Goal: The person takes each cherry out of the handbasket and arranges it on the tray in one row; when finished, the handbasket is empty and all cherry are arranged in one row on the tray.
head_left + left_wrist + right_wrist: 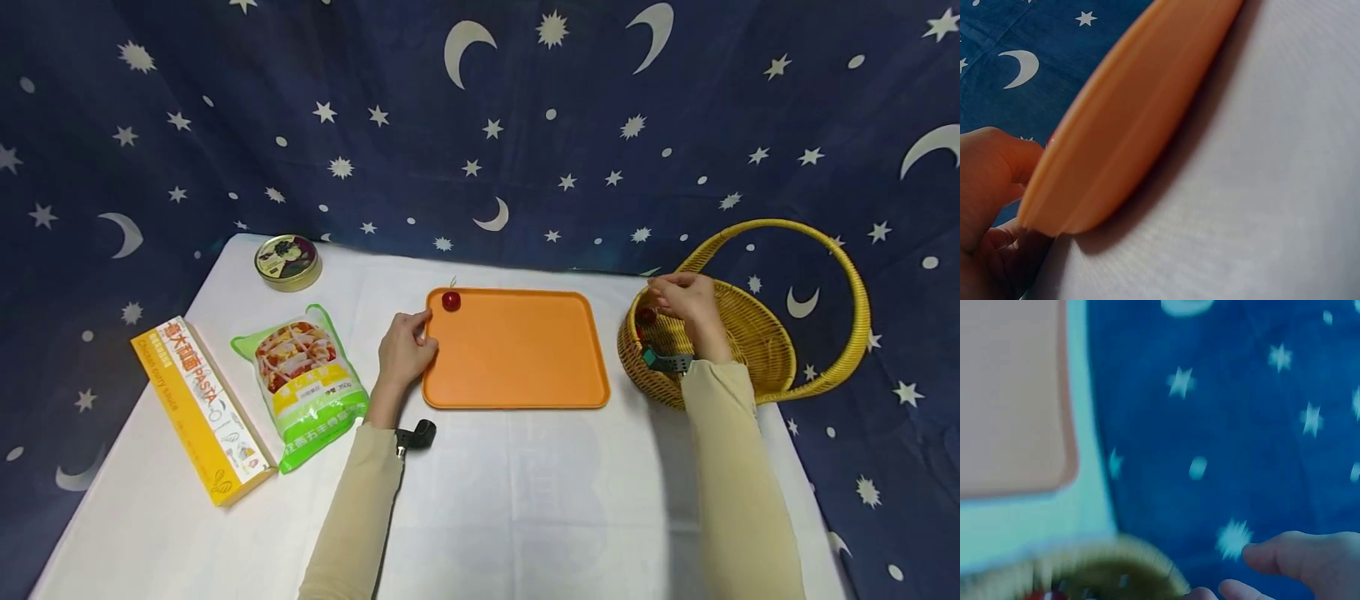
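Note:
My left hand (403,348) grips the left edge of an orange tray (517,350), with finger and thumb at its rim. The left wrist view shows the tray's side (1110,131) close up, with the fingers around its end. A red cherry (451,301) with a thin stem lies in the tray's far left corner. My right hand (688,302) hangs over the left side of a yellow wicker basket (765,333), fingers bent downward. Below its fingertips is another red cherry (645,316). In the right wrist view the thumb (1285,553) stands apart from the fingertips.
At the left lie a green bag of food (307,383) and a yellow and white pasta box (202,408). A round tin (287,262) stands at the back left. The basket's tall handle (862,308) leans right. A dark starry cloth (480,125) hangs behind the white table.

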Demonstrator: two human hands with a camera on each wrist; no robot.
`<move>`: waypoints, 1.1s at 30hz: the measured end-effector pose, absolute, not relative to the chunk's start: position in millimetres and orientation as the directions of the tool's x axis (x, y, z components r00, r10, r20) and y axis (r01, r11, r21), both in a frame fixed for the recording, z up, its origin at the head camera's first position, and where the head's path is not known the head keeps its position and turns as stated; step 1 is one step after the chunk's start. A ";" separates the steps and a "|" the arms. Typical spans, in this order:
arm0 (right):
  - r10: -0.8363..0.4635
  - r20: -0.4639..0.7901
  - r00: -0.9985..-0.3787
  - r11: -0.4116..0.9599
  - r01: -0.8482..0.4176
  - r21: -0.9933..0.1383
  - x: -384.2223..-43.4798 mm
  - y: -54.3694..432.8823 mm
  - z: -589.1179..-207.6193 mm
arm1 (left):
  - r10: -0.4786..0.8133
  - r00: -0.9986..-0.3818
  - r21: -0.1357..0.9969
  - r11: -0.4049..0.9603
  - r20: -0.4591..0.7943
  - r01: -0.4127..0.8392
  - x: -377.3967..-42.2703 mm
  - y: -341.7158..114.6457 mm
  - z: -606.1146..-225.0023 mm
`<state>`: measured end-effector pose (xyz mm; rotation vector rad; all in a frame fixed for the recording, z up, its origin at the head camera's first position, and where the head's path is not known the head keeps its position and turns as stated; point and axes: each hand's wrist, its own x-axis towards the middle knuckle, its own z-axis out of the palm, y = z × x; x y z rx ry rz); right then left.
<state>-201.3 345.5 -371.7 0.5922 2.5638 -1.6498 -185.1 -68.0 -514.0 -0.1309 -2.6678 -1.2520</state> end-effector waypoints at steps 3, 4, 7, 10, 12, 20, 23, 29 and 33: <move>0.299 -0.293 -0.908 0.403 0.398 -0.824 -200.4 367.2 -378.0 | -0.003 -0.980 0.753 0.640 0.201 0.153 -185.7 -67.5 -513.7; 0.295 -0.315 -0.902 0.406 0.416 -0.813 -201.6 372.1 -380.9 | -0.004 -0.981 0.754 0.640 0.196 0.148 -185.8 -68.0 -513.7; 0.284 -0.377 -0.882 0.429 0.469 -0.772 -204.4 383.1 -389.2 | -0.004 -0.983 0.757 0.639 0.182 0.138 -185.7 -69.4 -514.1; 0.267 -0.436 -0.860 0.436 0.511 -0.741 -206.6 389.3 -394.3 | 0.000 -0.983 0.757 0.638 0.185 0.142 -185.6 -70.3 -515.0; 0.248 -0.481 -0.841 0.444 0.539 -0.715 -207.9 392.6 -396.1 | 0.004 -0.981 0.760 0.632 0.192 0.151 -185.7 -70.7 -515.3; 0.139 -0.663 -0.735 0.336 0.665 -0.667 -214.5 401.1 -406.9 | 0.008 -0.978 0.766 0.620 0.210 0.169 -186.7 -69.7 -515.1; 0.156 -0.669 -0.727 0.316 0.678 -0.664 -216.5 401.6 -411.9 | 0.013 -0.980 0.767 0.620 0.199 0.164 -186.3 -69.1 -514.6; 0.168 -0.641 -0.749 0.319 0.656 -0.684 -218.4 400.4 -416.0 | 0.010 -0.981 0.770 0.618 0.192 0.157 -185.5 -69.0 -513.9; 0.197 -0.602 -0.774 0.372 0.627 -0.684 -216.1 396.6 -413.4 | 0.010 -0.982 0.768 0.622 0.191 0.156 -185.4 -70.2 -513.1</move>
